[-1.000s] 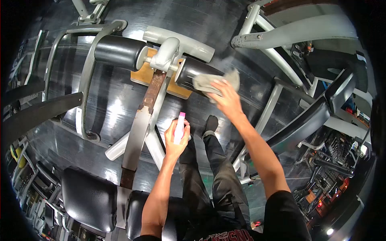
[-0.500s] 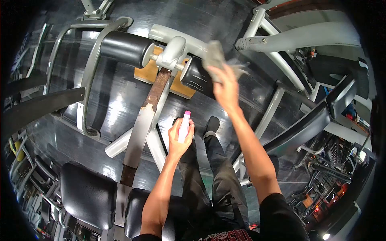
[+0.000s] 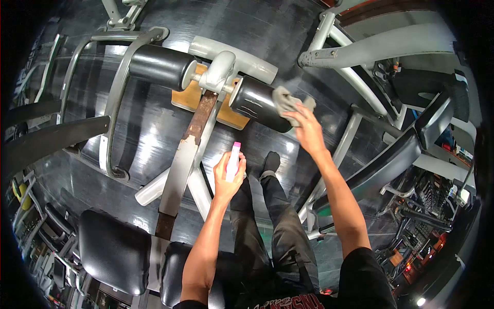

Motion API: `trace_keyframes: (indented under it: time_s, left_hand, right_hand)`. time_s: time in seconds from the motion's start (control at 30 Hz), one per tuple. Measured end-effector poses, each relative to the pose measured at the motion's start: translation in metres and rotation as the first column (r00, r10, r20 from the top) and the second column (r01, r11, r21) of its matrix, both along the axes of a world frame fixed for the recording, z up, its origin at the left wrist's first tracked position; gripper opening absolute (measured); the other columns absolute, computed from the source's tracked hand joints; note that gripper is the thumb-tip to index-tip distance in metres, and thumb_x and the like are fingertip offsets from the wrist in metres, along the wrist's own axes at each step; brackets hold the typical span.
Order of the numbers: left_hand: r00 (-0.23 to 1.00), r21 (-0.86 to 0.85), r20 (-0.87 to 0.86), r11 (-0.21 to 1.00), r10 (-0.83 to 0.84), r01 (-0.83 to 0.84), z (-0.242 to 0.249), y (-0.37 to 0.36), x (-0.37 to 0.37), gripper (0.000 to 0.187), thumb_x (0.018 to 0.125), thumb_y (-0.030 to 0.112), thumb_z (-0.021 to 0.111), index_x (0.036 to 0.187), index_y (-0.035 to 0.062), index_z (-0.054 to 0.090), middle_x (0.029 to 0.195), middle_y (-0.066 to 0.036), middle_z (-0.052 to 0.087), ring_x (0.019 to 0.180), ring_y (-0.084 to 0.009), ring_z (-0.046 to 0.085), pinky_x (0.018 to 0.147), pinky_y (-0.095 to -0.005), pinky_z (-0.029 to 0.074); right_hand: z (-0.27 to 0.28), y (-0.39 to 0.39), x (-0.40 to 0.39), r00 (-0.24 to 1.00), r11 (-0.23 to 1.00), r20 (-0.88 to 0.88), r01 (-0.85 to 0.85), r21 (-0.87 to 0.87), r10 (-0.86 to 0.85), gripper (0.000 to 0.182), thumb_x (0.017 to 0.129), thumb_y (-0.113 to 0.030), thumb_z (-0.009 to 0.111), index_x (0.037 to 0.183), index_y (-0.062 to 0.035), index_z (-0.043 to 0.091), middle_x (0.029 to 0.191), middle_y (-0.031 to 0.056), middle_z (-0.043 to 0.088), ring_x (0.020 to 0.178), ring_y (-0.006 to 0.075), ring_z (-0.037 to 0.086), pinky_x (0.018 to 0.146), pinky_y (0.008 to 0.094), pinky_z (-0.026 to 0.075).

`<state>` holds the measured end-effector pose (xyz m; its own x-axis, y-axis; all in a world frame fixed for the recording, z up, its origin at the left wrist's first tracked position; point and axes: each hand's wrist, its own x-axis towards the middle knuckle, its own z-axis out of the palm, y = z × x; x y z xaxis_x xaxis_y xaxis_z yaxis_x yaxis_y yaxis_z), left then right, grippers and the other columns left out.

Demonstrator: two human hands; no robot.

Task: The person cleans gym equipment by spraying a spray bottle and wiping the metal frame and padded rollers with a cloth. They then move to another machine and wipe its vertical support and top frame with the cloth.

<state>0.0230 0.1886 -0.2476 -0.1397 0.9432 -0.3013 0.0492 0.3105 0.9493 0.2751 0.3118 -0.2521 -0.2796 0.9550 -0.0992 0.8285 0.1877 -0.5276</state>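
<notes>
My right hand (image 3: pixel 309 129) is closed on a grey cloth (image 3: pixel 289 104), which lies against the outer end of a black padded roller (image 3: pixel 257 103). Torn lines mark that roller's cover. A second black roller (image 3: pixel 162 67) sits across the grey metal post (image 3: pixel 218 69) from it. Lower down, in front of my legs, my left hand (image 3: pixel 228 176) is wrapped round a white bottle (image 3: pixel 233 164) with a pink top. The bottle stands apart from the machine, its pink end pointing away from me.
A worn beam (image 3: pixel 188 152) runs from the rollers to black seat pads (image 3: pixel 113 250) at lower left. Wooden blocks (image 3: pixel 232 118) lie under the rollers. Another machine's grey frame (image 3: pixel 381 51) and padded bench (image 3: pixel 383 159) stand at right. Metal rails (image 3: pixel 114 98) rise at left.
My right hand has moved the cloth right and toward me, to the roller's outer end, uncovering more of the roller. My left hand with the bottle has barely shifted.
</notes>
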Motion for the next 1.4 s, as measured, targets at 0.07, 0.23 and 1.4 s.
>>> trace_keyframes:
  time_s: [0.07, 0.23, 1.4]
  left_hand:
    - [1.0, 0.0, -0.002, 1.0, 0.011, -0.011, 0.0, 0.001, -0.002, 0.008, 0.092, 0.002, 0.065, 0.099, 0.0018, 0.062, 0.086, -0.003, 0.066, 0.064, -0.0059, 0.06, 0.058, -0.0222, 0.048]
    - [1.0, -0.011, 0.005, 1.0, 0.017, -0.016, 0.007, 0.004, -0.004, 0.008, 0.093, 0.003, 0.065, 0.099, 0.0023, 0.061, 0.084, -0.002, 0.066, 0.064, -0.0057, 0.06, 0.058, -0.0221, 0.048]
    - [0.999, -0.042, 0.027, 0.999, 0.035, -0.034, -0.004, 0.0, 0.002, 0.012, 0.088, 0.001, 0.069, 0.098, 0.0002, 0.063, 0.079, -0.006, 0.068, 0.065, -0.0101, 0.063, 0.059, -0.0268, 0.051]
  right_hand:
    - [-0.01, 0.004, 0.028, 0.982, 0.985, -0.129, 0.124, -0.118, -0.139, 0.047, 0.078, 0.009, 0.059, 0.117, -0.0158, 0.067, 0.129, 0.0162, 0.061, 0.123, 0.0348, 0.057, 0.102, 0.0401, 0.047]
    - [-0.003, 0.016, 0.027, 0.801, 0.861, -0.329, 0.501, -0.09, -0.5, 0.027, 0.098, -0.015, 0.058, 0.123, -0.008, 0.065, 0.124, 0.0125, 0.066, 0.121, 0.0222, 0.059, 0.104, 0.033, 0.042]
    - [-0.009, 0.046, -0.03, 0.98, 0.982, 0.066, -0.189, 0.027, 0.187, 0.048, 0.09, -0.028, 0.067, 0.135, -0.0189, 0.057, 0.141, 0.0016, 0.056, 0.123, 0.0285, 0.055, 0.106, 0.0396, 0.045]
